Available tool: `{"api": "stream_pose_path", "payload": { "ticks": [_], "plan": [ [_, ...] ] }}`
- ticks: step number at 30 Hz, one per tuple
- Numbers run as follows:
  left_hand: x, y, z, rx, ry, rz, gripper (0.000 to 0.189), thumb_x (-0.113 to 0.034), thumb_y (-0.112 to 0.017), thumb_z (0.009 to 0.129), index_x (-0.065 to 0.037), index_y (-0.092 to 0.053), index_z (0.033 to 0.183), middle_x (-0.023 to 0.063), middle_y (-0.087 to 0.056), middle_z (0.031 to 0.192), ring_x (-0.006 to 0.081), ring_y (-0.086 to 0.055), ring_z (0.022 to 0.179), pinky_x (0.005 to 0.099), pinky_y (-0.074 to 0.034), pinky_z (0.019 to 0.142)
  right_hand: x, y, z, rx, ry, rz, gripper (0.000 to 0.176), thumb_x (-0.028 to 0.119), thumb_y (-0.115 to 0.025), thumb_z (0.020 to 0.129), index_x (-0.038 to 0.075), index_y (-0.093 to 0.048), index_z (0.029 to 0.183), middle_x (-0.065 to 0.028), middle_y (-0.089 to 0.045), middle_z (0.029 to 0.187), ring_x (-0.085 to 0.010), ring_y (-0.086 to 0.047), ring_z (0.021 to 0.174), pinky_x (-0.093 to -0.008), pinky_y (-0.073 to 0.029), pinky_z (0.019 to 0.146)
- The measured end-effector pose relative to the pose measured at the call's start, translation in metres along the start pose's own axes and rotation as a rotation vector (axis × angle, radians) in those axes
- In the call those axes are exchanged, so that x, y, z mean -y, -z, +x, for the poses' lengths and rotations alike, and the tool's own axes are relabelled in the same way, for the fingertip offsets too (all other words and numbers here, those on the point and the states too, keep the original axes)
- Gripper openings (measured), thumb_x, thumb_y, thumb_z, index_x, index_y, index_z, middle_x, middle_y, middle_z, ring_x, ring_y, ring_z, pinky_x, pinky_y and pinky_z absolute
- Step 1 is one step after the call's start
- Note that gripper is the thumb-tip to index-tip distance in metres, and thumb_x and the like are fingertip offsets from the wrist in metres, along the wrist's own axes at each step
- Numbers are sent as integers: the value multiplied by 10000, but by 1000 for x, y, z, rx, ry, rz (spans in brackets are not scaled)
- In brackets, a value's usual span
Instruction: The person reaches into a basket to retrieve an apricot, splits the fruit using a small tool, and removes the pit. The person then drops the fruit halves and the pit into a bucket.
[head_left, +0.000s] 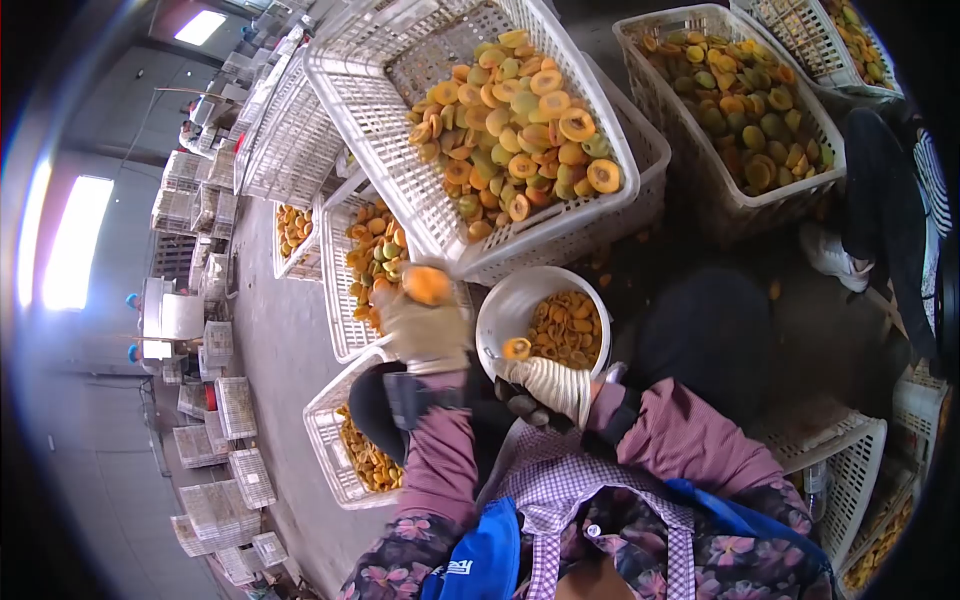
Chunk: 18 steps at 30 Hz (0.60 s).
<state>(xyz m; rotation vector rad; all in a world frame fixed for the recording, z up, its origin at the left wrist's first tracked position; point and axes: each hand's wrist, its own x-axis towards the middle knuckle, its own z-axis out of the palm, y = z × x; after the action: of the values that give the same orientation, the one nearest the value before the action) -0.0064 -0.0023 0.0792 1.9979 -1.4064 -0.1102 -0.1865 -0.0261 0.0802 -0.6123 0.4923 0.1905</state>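
My left hand (425, 330), in a pale work glove and smeared by motion, is closed around an orange fruit half (428, 285), which looks like an apricot or peach. It is above the edge of a crate of fruit (375, 250). Over the near rim of a white bucket (492, 310), my right hand (550, 385), in a wrapped cream glove with dark fingers, is closed with a small hollowed fruit piece (517, 348) at its fingertips. Inside the bucket lie many cut orange pieces (565, 325). Whether the right hand also holds a tool cannot be made out.
A big white crate (350, 80) of fruit halves stands just ahead, stacked on another. More fruit crates are at right (740, 110) and lower left (330, 440). Another person's leg and shoe (835, 258) are at right. Stacked crates (215, 510) line the far left.
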Motion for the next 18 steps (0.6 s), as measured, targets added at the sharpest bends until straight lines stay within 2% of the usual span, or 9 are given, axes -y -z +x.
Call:
{"api": "stream_pose_path", "payload": {
  "ticks": [2, 4, 6, 8, 10, 14, 16, 17, 18],
  "plan": [
    [8, 4, 32, -85, -163, 279, 197, -43, -519, 778, -15, -491, 971, 95, -584, 844, 184, -572, 751, 297, -487, 689, -6, 3, 13, -184, -84, 105, 406, 511, -434, 872, 121, -523, 805, 1, -443, 513, -133, -394, 362, -297, -300, 330],
    [18, 1, 66, -180, -313, 553, 196, -53, -547, 762, -17, -501, 948, 104, -600, 878, 190, -587, 785, 299, -489, 697, -20, 14, 38, -210, -16, 113, 464, 566, -438, 846, 112, -528, 822, -7, -430, 536, -155, -389, 411, -307, -309, 393],
    [121, -61, 109, 150, -291, 350, 326, -162, -591, 784, -45, -576, 1088, 135, -614, 1025, 295, -571, 970, 377, -442, 865, -10, 15, 46, -254, -19, 71, 488, 583, -423, 847, 108, -533, 818, -3, -420, 529, -157, -370, 393, -312, -303, 390],
    [175, -122, 135, 568, 113, 232, 451, -233, -648, 726, 12, -556, 1094, 174, -594, 1084, 322, -571, 1006, 371, -454, 857, -7, 17, 56, -319, 19, 118, 459, 551, -451, 856, 106, -548, 797, -3, -443, 539, -146, -392, 402, -294, -320, 391],
    [149, -135, 150, 734, 327, 501, 490, -300, -646, 739, -36, -544, 1140, 190, -582, 1090, 347, -548, 1026, 410, -422, 899, -5, 19, 68, -355, 42, 137, 433, 519, -478, 864, 103, -563, 777, -3, -466, 548, -134, -415, 411, -276, -338, 392],
    [126, -104, 126, 687, 336, 362, 422, -268, -608, 769, -84, -555, 1145, 163, -592, 1086, 310, -563, 1016, 395, -430, 896, -5, 21, 71, -406, 149, 156, 411, 499, -513, 854, 101, -561, 763, -1, -470, 565, -125, -434, 441, -267, -348, 408],
    [141, -98, 84, 447, 35, -440, 351, -208, -569, 790, -63, -561, 1110, 112, -608, 1049, 242, -571, 1002, 352, -443, 882, -1, 24, 68, -448, 278, 175, 376, 463, -518, 862, 94, -552, 801, 0, -460, 554, -114, -432, 443, -250, -345, 408],
    [79, -69, 68, 329, -27, -384, 331, -178, -552, 794, -48, -554, 1099, 95, -606, 1031, 213, -566, 994, 333, -446, 875, 4, 22, 60, -485, 390, 107, 330, 389, -506, 891, 62, -553, 894, -11, -490, 584, -119, -457, 465, -247, -357, 425],
    [11, -36, 51, 213, -83, -327, 311, -147, -534, 799, -32, -547, 1088, 79, -604, 1013, 185, -561, 986, 314, -448, 867, 2, 26, 64, -495, 385, 113, 330, 389, -506, 891, 62, -553, 894, -11, -490, 584, -119, -457, 465, -247, -357, 425]
  ]
}}
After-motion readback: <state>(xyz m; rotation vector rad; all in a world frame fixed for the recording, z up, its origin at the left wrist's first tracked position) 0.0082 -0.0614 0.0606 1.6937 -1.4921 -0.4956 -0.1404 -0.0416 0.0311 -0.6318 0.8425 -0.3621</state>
